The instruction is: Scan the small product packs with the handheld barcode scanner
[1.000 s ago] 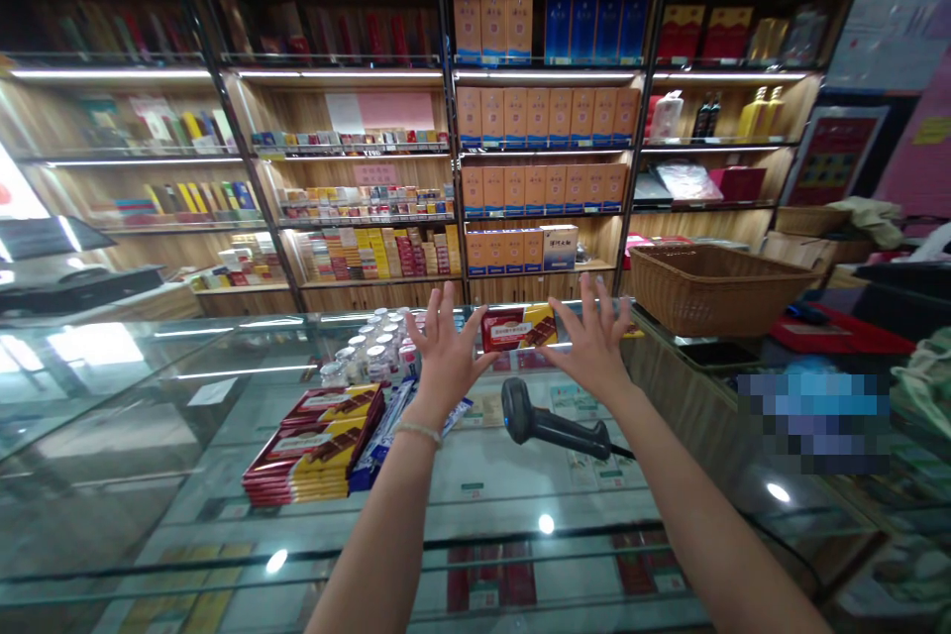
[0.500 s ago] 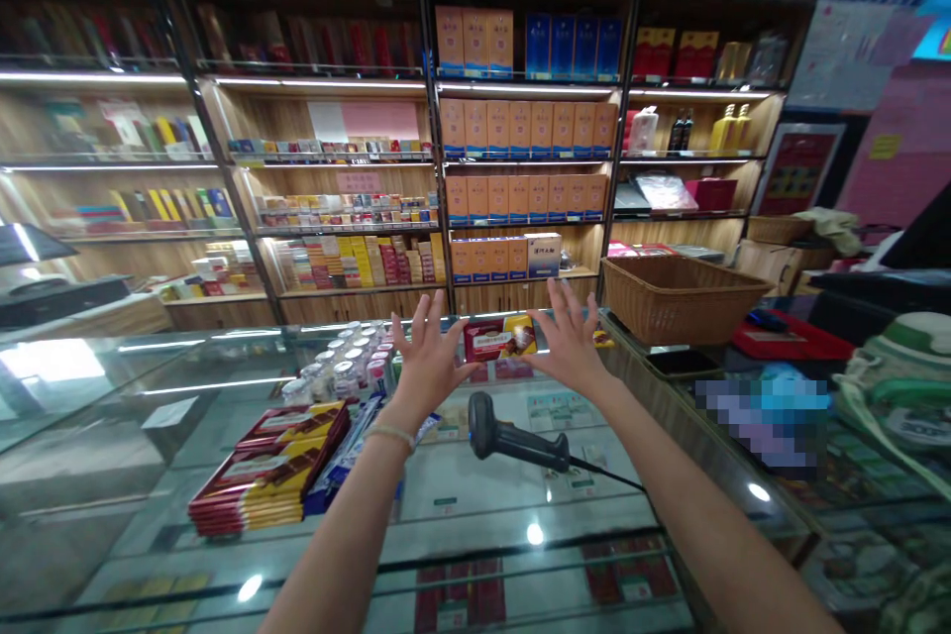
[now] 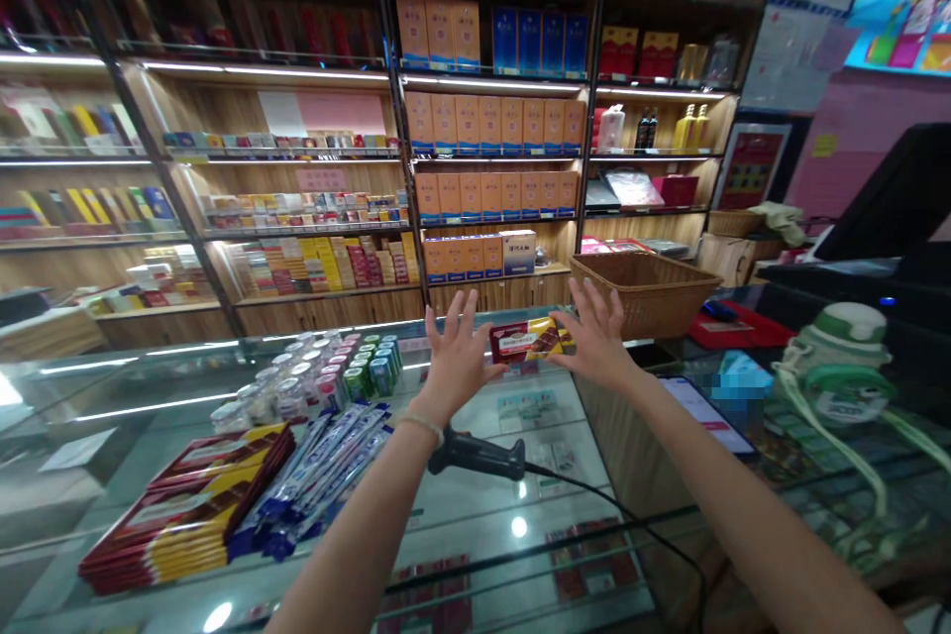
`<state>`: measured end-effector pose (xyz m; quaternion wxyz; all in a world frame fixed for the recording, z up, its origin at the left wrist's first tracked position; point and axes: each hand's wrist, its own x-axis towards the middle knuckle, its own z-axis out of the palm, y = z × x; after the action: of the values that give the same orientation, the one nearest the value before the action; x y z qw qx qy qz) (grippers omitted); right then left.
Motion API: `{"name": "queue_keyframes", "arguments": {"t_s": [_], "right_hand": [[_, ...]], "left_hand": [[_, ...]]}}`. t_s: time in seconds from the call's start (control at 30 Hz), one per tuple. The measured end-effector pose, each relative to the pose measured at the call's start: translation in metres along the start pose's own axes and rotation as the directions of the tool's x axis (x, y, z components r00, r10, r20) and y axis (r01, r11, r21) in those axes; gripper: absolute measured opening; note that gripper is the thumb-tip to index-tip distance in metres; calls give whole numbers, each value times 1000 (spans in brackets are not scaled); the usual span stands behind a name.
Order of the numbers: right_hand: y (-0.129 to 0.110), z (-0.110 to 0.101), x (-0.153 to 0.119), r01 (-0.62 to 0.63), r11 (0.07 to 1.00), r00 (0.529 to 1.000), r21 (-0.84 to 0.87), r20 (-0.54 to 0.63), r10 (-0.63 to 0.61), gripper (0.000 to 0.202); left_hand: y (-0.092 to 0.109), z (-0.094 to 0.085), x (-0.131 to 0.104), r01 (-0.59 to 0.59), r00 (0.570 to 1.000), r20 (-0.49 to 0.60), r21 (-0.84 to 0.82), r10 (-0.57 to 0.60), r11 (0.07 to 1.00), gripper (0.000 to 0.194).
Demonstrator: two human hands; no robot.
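Both of my hands are raised over the glass counter (image 3: 475,515), fingers spread and palms facing away. My left hand (image 3: 459,357) holds nothing; its wrist hides part of a black handheld scanner (image 3: 482,456) lying on the glass. My right hand (image 3: 594,337) is empty too. Between the hands, farther back, a red and yellow chocolate pack (image 3: 526,341) is seen; whether a fingertip touches it, I cannot tell. At the left lie stacked red and yellow packs (image 3: 185,505), with blue wrapped sticks (image 3: 319,475) beside them. Small jars and tubes (image 3: 297,376) stand behind these.
A wicker basket (image 3: 646,292) sits behind my right hand. To the right are a phone (image 3: 705,413), a green bottle with a strap (image 3: 843,367) and a dark monitor (image 3: 892,208). The scanner's cable runs right. Stocked shelves (image 3: 494,158) line the back wall.
The view has turned to the right, so the shelves and counter goods appear farther left. The phone and monitor show more. My hands remain spread and now cover the scanner's head.
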<state>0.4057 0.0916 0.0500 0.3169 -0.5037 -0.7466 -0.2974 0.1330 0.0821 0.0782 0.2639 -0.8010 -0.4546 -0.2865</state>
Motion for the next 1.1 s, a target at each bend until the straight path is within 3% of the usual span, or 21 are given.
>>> {"name": "queue_keyframes", "arguments": {"t_s": [0.23,0.5,0.8,1.1], "right_hand": [[37,-10,-19,-1,1000,1000,-28,23,2,63],[62,-8,-10,36,996,996,-79,87,-29,59],[80,26,-5,154,984,979,-92,145,-140,54],[93,54,-11,155,983,967,-95,220,-131,58]], "left_hand": [[29,21,16,-60,998,-10,-47,59,997,60],[36,46,41,-125,992,7,-73,126,990,56],[40,84,49,-152,980,113,-82,161,985,49],[41,115,55,-202,965,153,-81,212,976,46]]}}
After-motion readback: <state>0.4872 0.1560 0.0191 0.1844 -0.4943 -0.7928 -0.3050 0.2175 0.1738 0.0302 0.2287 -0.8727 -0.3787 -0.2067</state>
